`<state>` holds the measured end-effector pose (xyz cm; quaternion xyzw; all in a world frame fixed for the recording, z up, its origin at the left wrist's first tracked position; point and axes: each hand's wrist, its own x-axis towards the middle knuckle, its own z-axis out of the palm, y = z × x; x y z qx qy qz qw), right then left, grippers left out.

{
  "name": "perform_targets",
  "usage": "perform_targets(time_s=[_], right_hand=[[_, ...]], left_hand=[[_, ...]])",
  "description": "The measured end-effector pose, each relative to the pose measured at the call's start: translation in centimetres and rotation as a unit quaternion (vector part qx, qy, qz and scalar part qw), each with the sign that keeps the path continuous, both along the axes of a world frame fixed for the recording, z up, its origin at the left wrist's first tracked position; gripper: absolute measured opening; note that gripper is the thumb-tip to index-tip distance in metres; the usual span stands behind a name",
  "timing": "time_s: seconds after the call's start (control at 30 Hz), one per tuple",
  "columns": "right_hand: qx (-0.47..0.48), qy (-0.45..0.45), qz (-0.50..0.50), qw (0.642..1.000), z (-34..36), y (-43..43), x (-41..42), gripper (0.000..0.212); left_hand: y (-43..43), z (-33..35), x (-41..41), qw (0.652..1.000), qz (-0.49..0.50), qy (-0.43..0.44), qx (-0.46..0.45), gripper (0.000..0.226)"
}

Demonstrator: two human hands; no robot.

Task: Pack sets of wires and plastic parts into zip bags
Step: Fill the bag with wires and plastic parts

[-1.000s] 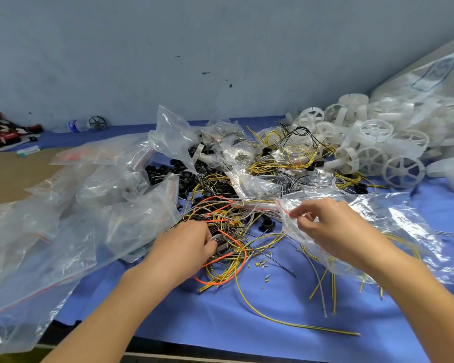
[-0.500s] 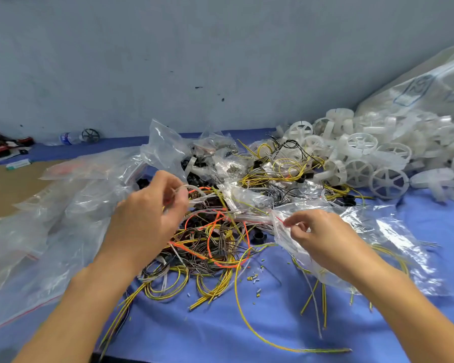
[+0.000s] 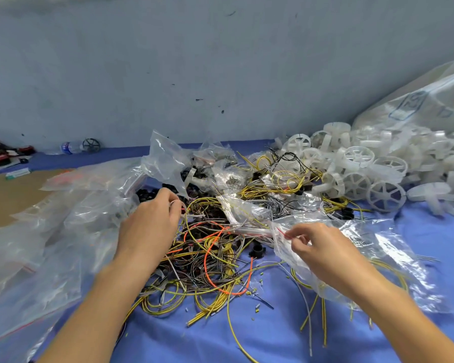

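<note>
Wires point(image 3: 207, 258) in yellow, orange, black and grey lie in a tangled heap at the middle of a blue tabletop point(image 3: 273, 341).

The left hand point(image 3: 150, 229) reaches in from 7 o'clock. Its forearm slants up across the tabletop and the back of the hand faces the camera. The fingers are curled, pinching a pale wire at the heap's 11 o'clock edge.

The right hand point(image 3: 323, 247) comes in from 5 o'clock, palm down. Its thumb and forefinger pinch the red-striped mouth of a clear zip bag point(image 3: 378, 258), and the other fingers are loosely bent. The bag spreads from the heap's 3 o'clock side toward 4 o'clock. Yellow wires show through it, but whether they lie inside or beneath it cannot be told.

A small black plastic part point(image 3: 257, 250) sits between the two hands, just beside the bag's mouth. White plastic wheels point(image 3: 364, 174) are piled at 2 o'clock, next to a large clear sack point(image 3: 417, 108). Crumpled clear bags point(image 3: 50, 231) cover the tabletop at 9 o'clock. A small bottle point(image 3: 68, 147) lies at 10 o'clock against a grey-blue wall point(image 3: 194, 61).
</note>
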<state>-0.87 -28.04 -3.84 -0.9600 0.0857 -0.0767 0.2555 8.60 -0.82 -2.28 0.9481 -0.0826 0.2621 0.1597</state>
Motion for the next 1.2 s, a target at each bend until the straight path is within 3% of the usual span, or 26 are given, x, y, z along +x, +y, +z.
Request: perform_targets(time_s=[0.07, 0.13, 0.17, 0.3, 0.37, 0.43, 0.57, 0.63, 0.67, 0.7, 0.8, 0.83, 0.9, 0.93, 1.0, 1.1, 1.13, 1.2], right_hand=[[0.004, 0.001, -0.002, 1.0, 0.0, 0.0, 0.0, 0.025], [0.005, 0.003, -0.005, 1.0, 0.0, 0.0, -0.1, 0.026], [0.005, 0.004, -0.006, 1.0, 0.0, 0.0, -0.1, 0.026], [0.004, 0.004, -0.008, 1.0, 0.0, 0.0, -0.1, 0.028], [0.006, 0.002, -0.012, 1.0, 0.1, 0.0, -0.1, 0.029], [0.007, 0.001, -0.014, 1.0, 0.1, 0.0, 0.0, 0.028], [0.006, 0.005, -0.011, 1.0, 0.1, 0.1, -0.1, 0.028], [0.005, 0.006, -0.01, 1.0, 0.2, 0.1, -0.2, 0.028], [0.004, 0.006, -0.01, 1.0, 0.2, 0.1, -0.2, 0.028], [0.003, 0.005, -0.011, 1.0, 0.2, 0.1, -0.2, 0.029], [0.002, 0.006, -0.01, 1.0, 0.3, 0.1, -0.2, 0.029], [0.002, 0.006, -0.01, 1.0, 0.3, 0.0, -0.2, 0.029], [0.003, 0.005, -0.011, 1.0, 0.2, 0.0, -0.2, 0.028], [0.003, 0.004, -0.011, 1.0, 0.2, 0.0, -0.2, 0.028], [0.003, 0.006, -0.012, 1.0, 0.3, 0.1, -0.2, 0.027], [0.005, 0.007, -0.011, 1.0, 0.3, 0.2, -0.2, 0.028], [0.004, 0.006, -0.011, 1.0, 0.3, 0.2, -0.3, 0.028], [0.004, 0.007, -0.011, 1.0, 0.3, 0.1, -0.3, 0.027]], left_hand=[[-0.2, 0.1, 0.8, 0.978, -0.03, 0.072, -0.192, 0.015], [-0.3, 0.1, 1.2, 0.892, -0.038, 0.178, -0.414, 0.017], [-0.2, 0.1, 1.3, 0.865, -0.036, 0.208, -0.455, 0.017], [0.4, -0.3, 1.8, 0.858, -0.049, 0.205, -0.469, 0.013], [0.1, -0.1, 2.0, 0.816, -0.068, 0.184, -0.543, 0.007], [-0.3, 0.4, 2.1, 0.743, -0.083, 0.188, -0.636, 0.006], [-0.6, 1.2, 1.8, 0.538, -0.11, 0.284, -0.786, 0.016], [-0.8, 0.9, 1.5, 0.492, -0.12, 0.32, -0.801, 0.026], [-1.0, 0.7, 1.2, 0.504, -0.123, 0.337, -0.786, 0.03], [-1.3, 0.4, 1.1, 0.539, -0.121, 0.351, -0.756, 0.032], [-2.0, -0.5, 1.1, 0.697, -0.105, 0.356, -0.614, 0.036], [-2.0, -0.9, 1.1, 0.766, -0.099, 0.342, -0.535, 0.037], [-1.6, -1.8, 1.1, 0.918, -0.087, 0.267, -0.278, 0.038], [-1.4, -2.4, 1.1, 0.96, -0.078, 0.226, -0.145, 0.037], [-1.2, -3.3, 0.9, 0.982, -0.046, 0.183, 0.015, 0.034], [-1.2, -3.7, 0.7, 0.983, -0.002, 0.12, 0.136, 0.028], [-1.1, -3.6, 0.9, 0.986, 0.004, 0.081, 0.146, 0.028], [-0.9, -3.0, 1.3, 0.999, -0.003, 0.03, 0.033, 0.025]])
